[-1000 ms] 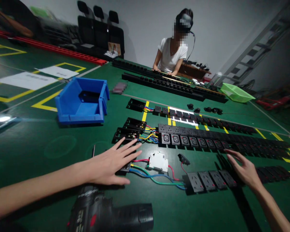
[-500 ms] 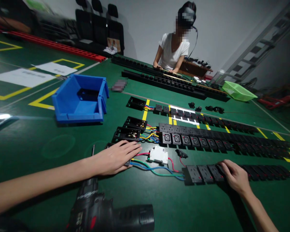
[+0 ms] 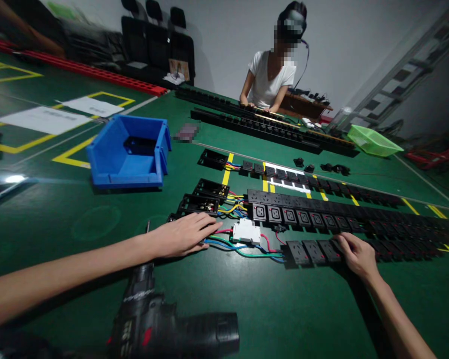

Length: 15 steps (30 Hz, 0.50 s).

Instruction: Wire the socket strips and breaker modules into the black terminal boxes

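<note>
My left hand (image 3: 189,234) is laid over a black end box, its fingers bent across it; the palm hides most of the box. Red, blue and green wires (image 3: 242,253) run from there to a row of black socket modules (image 3: 312,252). A white circuit breaker (image 3: 246,231) sits in the red wire's path. Further along that row, my right hand (image 3: 357,255) is closed around the socket modules, thumb and fingers at their edges. Close behind lies another wired row of sockets (image 3: 274,214), its black end box (image 3: 199,204) just beyond my left hand.
A black power drill (image 3: 172,324) lies in front of me, below my left forearm. Left of the rows stands a blue bin (image 3: 127,177) with a black part inside. Across the table a person (image 3: 271,70) handles long black strips (image 3: 257,130). A green basket (image 3: 374,140) stands far right.
Both hands have slid the wired socket row away from me, closer to the row behind it. The breaker and wires moved along with it. The drill stays in place.
</note>
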### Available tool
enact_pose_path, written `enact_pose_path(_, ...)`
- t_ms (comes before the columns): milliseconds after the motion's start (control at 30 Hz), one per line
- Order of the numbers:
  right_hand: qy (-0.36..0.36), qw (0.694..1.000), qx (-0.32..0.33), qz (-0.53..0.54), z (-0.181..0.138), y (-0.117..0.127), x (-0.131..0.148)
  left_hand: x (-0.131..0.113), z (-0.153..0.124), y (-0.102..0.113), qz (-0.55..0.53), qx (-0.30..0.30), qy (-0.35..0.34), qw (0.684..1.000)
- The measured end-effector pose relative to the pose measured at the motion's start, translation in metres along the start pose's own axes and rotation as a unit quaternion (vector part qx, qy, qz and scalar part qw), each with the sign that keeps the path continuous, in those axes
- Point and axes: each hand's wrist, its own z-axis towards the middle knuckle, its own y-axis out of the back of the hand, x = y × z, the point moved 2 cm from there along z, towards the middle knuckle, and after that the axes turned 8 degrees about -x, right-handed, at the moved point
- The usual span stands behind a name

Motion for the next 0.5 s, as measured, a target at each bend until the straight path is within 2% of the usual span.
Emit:
enact_pose_path(167,0.019,0.999,-0.002,0.035,0.000,0.006,0.003,-0.002,-0.001,0.009,-0.015,-0.023,-0.047,0.999)
enact_pose_path(267,0.018,0.997,-0.069,0.016,0.005,0.011,-0.003,-0.005,0.001,0.016,0.009,-0.038,-0.021,0.999)
enact_pose_path(367,-0.098,0.982,-0.125,-0.104,0.012,0.014,-0.025,-0.003,0.003,0.015,0.055,-0.036,0.045,0.997)
enact_pose_path(500,-0.265,0.935,-0.144,-0.185,0.014,0.017,-0.064,0.002,0.005,0.007,0.091,-0.016,0.099,0.991)
